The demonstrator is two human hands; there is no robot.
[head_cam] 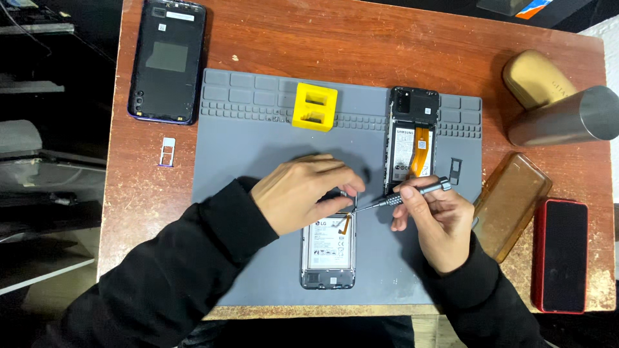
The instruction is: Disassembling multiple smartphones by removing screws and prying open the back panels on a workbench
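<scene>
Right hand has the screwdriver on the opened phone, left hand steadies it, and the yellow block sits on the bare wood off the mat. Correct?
Not quite. The yellow block sits on the grey mat, near its top edge, not on the wood; the head view shows this. The rest holds: the right hand has the screwdriver on the opened phone, and the left hand steadies it.

Phone repair bench, small workshop setup. Grey silicone repair mat (258, 129) with moulded parts compartments on a worn wooden table (361, 45); 2 opened phones on it, a detached back cover (167, 61), 2 loose SIM trays, yellow magnetizer block (314, 106), precision screwdriver (406, 193).
</scene>
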